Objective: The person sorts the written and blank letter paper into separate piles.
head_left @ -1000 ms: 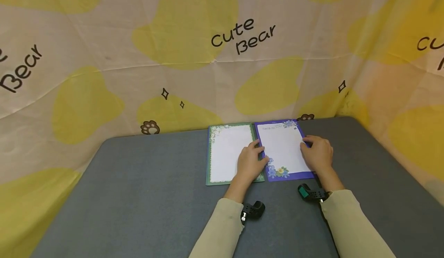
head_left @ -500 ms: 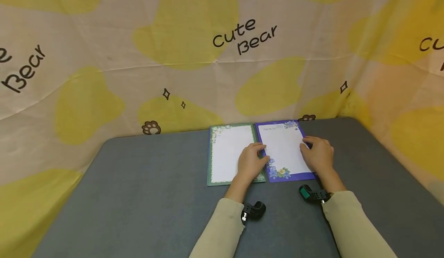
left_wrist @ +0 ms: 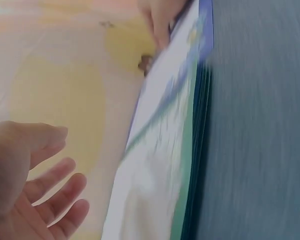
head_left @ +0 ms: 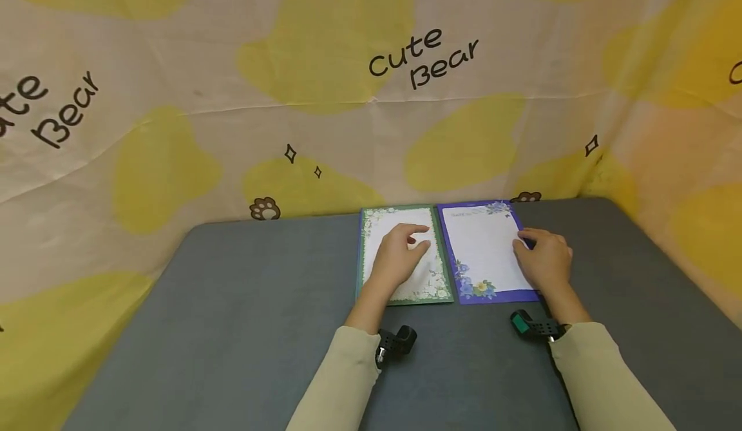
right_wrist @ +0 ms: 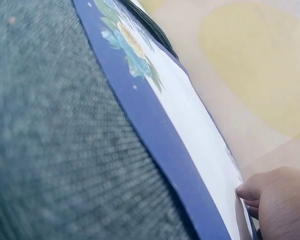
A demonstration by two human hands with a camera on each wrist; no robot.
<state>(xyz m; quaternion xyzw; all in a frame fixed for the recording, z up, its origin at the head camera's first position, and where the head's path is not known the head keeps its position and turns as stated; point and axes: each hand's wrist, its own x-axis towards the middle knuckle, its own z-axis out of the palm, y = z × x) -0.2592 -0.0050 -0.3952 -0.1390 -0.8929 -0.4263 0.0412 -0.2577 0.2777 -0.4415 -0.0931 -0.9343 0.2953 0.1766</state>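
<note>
Left pad (head_left: 428, 270) beside right sheet (head_left: 485, 250), both on table (head_left: 261, 328); backdrop (head_left: 348, 51) behind

A purple-bordered sheet (head_left: 484, 247) with blue flowers at two corners lies on the desk (head_left: 261, 328), just right of a green-bordered stack (head_left: 430, 273) of white pages, edged in pale flowers.

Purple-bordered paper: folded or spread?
Spread. In the head view, the purple-bordered paper shows its white middle with no visible fold; the right hand is at its right edge.
</note>
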